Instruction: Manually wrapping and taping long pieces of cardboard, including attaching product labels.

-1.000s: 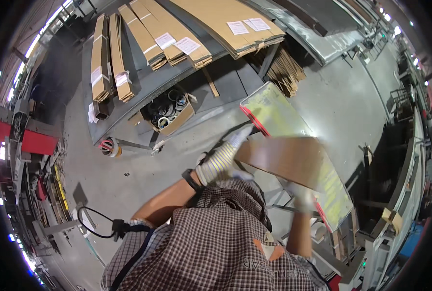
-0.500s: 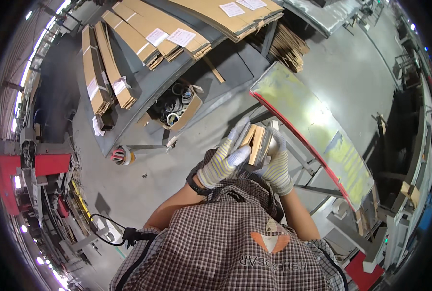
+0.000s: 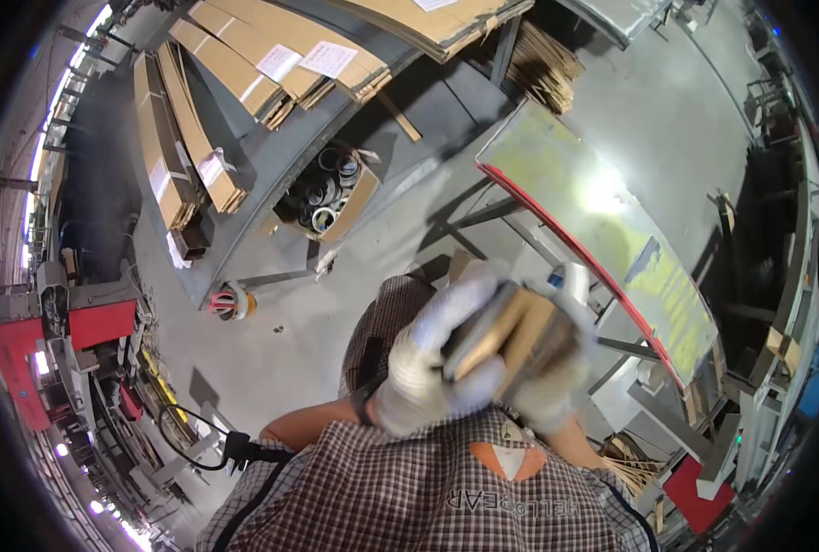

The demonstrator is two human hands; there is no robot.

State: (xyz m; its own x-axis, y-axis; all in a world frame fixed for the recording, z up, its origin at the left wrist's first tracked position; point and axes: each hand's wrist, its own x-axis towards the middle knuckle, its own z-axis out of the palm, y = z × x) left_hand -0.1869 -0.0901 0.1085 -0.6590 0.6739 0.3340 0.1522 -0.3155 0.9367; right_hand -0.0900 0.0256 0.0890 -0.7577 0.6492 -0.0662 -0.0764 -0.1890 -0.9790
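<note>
Both gloved hands are in front of my body, smeared by motion. My left hand (image 3: 437, 363) is closed round one side of a bundle of cardboard strips (image 3: 525, 333), its thumb across the near side. The bundle's tan ends face me, with dark outer faces and a gap between two stacks. My right hand (image 3: 556, 373) grips the bundle's other side; its fingers are badly blurred. A white roll (image 3: 572, 281), seemingly tape, sticks up beside the right fingers. Whether that hand holds the roll too is hidden by the blur.
Ahead on the left, a dark grey table (image 3: 244, 152) bears bundles of long cardboard strips (image 3: 166, 143). Beneath its edge stands an open carton (image 3: 359, 207) with rolls of tape. To the right is a red-edged panel (image 3: 602, 221) on legs. A red-and-white roll (image 3: 229, 303) lies on the floor.
Both hands and the cardboard bundle have come down and closer to my body, slightly rightward. The bundle looks larger and more tilted. The white roll now shows more clearly.
</note>
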